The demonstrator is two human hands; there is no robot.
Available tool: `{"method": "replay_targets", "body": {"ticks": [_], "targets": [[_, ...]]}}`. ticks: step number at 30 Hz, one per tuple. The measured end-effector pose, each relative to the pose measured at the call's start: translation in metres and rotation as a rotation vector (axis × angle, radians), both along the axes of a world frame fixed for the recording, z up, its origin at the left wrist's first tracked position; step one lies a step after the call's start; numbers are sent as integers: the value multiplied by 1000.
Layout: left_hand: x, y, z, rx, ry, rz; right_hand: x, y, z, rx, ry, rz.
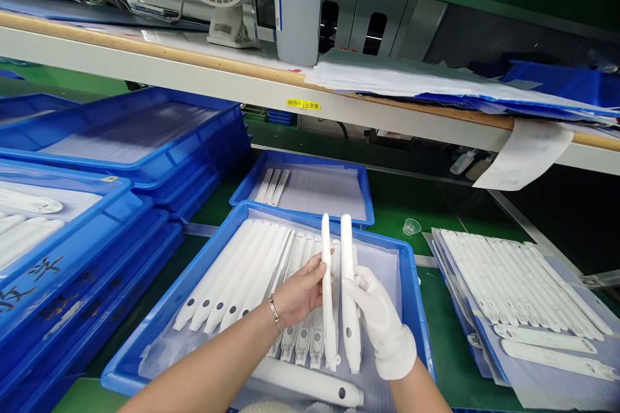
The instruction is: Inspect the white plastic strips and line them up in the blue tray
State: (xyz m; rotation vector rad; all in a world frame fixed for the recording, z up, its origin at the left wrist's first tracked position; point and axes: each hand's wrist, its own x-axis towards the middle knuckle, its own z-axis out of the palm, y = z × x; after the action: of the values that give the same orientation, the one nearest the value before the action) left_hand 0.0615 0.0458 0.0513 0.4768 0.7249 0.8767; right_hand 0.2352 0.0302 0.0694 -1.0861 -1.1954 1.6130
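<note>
My left hand (301, 293), bare with a bracelet at the wrist, is closed around a long, thin white plastic piece (327, 322), held upright. Beside it, my right hand (380, 319) in a white glove grips a second long white plastic piece (347, 239), which has a dark oval spot near its lower end. The two pieces stand side by side with a narrow gap. Both hands are over a blue tray (419, 297) lined with thin sheet. Rows of similar white pieces (237, 258) lie in it, and one piece (310, 379) lies crosswise at the near side.
Behind stands another blue tray (365, 197) with a few short white pieces (272, 187). Stacked blue trays (159, 219) rise at left. At right, white strips (513, 277) lie on sheets. A small clear cup (411, 226) sits nearby. Overhead, a shelf (271, 87) carries a fan (227, 26).
</note>
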Motion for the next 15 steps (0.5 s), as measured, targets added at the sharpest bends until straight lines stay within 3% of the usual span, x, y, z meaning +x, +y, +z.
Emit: {"method": "replay_targets", "body": {"ticks": [6,15], "targets": [[6,-5,-4,-49,-137,-48,-5,-3,3,10,9,30],[9,-5,-9,-19,-204,-40,-5,-7,8,79,-149,-32]]}}
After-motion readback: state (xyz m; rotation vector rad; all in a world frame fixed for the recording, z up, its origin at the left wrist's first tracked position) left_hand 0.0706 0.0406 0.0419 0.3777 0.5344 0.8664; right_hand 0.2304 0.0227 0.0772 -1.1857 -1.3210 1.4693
